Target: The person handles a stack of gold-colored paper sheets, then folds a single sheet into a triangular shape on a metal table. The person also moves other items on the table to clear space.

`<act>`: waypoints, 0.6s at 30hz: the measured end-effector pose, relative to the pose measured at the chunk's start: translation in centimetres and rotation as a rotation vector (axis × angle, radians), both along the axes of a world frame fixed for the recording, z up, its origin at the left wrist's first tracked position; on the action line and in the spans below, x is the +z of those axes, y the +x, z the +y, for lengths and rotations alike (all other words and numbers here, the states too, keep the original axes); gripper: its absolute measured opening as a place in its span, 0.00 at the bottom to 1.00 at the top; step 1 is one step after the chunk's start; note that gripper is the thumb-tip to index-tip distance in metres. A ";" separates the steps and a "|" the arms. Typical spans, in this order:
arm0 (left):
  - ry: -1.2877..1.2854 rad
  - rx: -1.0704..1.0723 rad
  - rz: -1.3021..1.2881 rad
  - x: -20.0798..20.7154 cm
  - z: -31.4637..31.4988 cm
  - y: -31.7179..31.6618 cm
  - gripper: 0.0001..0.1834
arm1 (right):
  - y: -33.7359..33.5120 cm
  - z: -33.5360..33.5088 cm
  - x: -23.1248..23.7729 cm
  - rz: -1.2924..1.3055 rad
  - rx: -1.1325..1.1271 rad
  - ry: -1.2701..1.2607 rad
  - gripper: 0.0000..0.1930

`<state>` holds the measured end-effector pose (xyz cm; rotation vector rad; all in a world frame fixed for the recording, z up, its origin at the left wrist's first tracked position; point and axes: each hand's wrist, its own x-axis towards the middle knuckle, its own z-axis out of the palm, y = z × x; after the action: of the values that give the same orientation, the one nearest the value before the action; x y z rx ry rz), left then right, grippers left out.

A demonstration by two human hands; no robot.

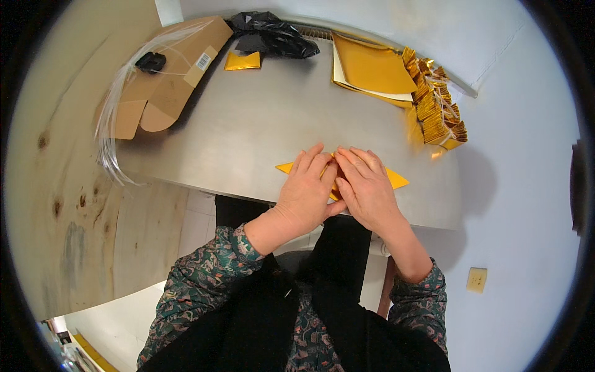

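A sheet of gold foil paper (397, 179) lies on the metal table near its front edge, its pointed corners showing on either side of my hands. My left hand (307, 186) rests on its left part, with fingers bent together at the fold and thumb near the table edge. Close beside it, my right hand (368, 186) pinches the middle of the paper between fingers and thumb. The fingertips of both hands nearly meet at the top of the fold. Most of the paper's middle is hidden beneath my hands.
At the far right, a stack of gold sheets (375, 65) sits beside tied bundles of folded gold paper (440, 115). A folded gold piece (242, 61) and a black plastic bag (273, 36) lie at the back. A cardboard box (164, 87) with white plastic strings (110, 146) stands left.
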<state>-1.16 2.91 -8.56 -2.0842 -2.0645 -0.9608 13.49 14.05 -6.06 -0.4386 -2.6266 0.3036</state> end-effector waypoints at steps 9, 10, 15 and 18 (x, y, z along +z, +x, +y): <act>-0.007 -0.007 0.011 0.7 -0.2 0.6 0.36 | 0.4 0.2 -1.4 -0.071 -0.141 -0.003 0.24; -0.005 0.007 0.036 0.7 -0.2 0.6 0.36 | 0.4 0.3 -1.6 -0.073 -0.144 0.001 0.24; -0.047 -0.006 0.077 0.5 0.0 0.8 0.36 | 0.4 0.6 -2.0 -0.094 -0.161 -0.008 0.26; -0.098 0.003 0.125 0.6 0.0 0.7 0.37 | 0.5 0.6 -1.9 -0.098 -0.158 -0.026 0.25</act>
<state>-0.50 2.87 -7.99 -2.1269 -2.0905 -0.7222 13.96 14.65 -7.98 -0.6809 -2.6649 0.2709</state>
